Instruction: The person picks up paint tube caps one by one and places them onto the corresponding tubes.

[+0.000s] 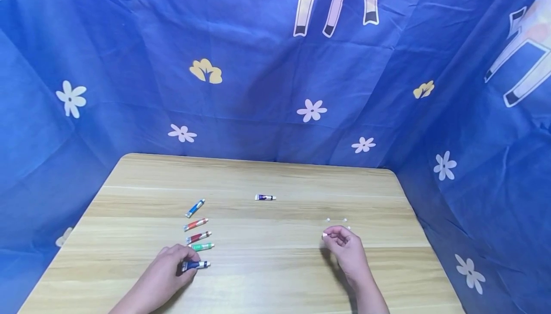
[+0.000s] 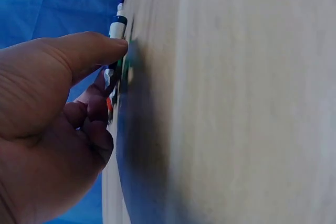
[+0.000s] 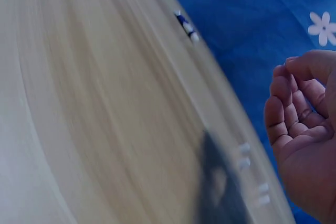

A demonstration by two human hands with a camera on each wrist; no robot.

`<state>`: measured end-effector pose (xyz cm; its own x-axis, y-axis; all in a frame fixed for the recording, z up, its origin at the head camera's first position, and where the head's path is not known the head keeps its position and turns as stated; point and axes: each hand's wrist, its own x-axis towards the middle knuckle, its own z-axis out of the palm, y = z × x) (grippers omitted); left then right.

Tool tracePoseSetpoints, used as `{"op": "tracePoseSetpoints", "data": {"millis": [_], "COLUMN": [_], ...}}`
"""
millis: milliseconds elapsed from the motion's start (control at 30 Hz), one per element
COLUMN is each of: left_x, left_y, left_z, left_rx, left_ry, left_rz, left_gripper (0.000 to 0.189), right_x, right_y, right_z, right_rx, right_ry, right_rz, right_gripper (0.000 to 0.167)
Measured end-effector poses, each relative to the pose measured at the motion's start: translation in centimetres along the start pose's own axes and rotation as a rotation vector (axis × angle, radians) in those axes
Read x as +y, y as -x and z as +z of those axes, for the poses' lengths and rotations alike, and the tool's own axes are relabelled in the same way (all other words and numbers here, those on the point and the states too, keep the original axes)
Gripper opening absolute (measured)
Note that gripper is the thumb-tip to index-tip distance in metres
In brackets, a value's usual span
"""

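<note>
My left hand pinches a dark blue paint tube between thumb and fingers, low over the table's left part. In the left wrist view the thumb lies across this tube. Beyond that hand lie a green paint tube, a red one, an orange one and a light blue one. At the right, my right hand holds a small white cap at its fingertips; the right wrist view does not show the cap. Small white caps lie just past this hand.
A purple paint tube lies alone toward the back middle of the wooden table. Blue patterned cloth hangs behind the table and along both its sides.
</note>
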<state>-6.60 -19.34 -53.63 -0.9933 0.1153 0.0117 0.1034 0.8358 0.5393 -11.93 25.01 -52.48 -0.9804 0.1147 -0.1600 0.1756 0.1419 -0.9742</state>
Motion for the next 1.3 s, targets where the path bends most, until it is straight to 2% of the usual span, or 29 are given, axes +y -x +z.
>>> {"op": "tracePoseSetpoints", "data": {"millis": [167,333,433,500,633,733,800,1000,1133,1300], "left_x": [1.2,2.8,3.6,4.2,5.2,6.0,6.7,8.7,9.8,10.4], "left_y": [-0.1,-0.1,-0.2,-0.3,-0.5,-0.6,-0.5,-0.4,-0.6,-0.7], "left_z": [-0.3,-0.4,-0.2,0.1,0.9,1.9,2.4,3.5,4.0,4.3], "left_rx": [0.008,0.07,0.084,0.074,0.023,0.006,-0.006,-0.039,-0.011,-0.006], "left_ry": [0.053,0.112,0.139,0.17,0.303,0.394,0.42,0.444,0.424,0.41], "left_rz": [-0.038,-0.009,0.009,0.01,0.023,0.081,0.106,0.143,0.21,0.219], "left_gripper": [0.026,0.029,0.031,0.031,0.029,0.027,0.026,0.026,0.028,0.031], "right_x": [-0.5,-0.4,0.0,0.4,1.0,1.3,1.3,1.4,1.4,1.3], "right_y": [0.8,1.5,1.8,2.1,3.0,3.9,4.4,5.5,5.6,5.8], "right_z": [1.1,2.5,3.6,4.5,6.3,7.7,8.5,10.1,10.5,10.5], "right_rx": [-0.04,-0.082,-0.115,-0.143,-0.207,-0.249,-0.274,-0.319,-0.316,-0.31], "right_ry": [-0.014,-0.024,-0.026,-0.02,-0.008,-0.007,-0.006,-0.027,-0.044,-0.027], "right_rz": [-0.032,-0.02,0.0,0.011,0.019,0.012,0.003,-0.058,-0.084,-0.097], "right_gripper": [0.022,0.022,0.024,0.025,0.025,0.024,0.022,0.018,0.019,0.018]}}
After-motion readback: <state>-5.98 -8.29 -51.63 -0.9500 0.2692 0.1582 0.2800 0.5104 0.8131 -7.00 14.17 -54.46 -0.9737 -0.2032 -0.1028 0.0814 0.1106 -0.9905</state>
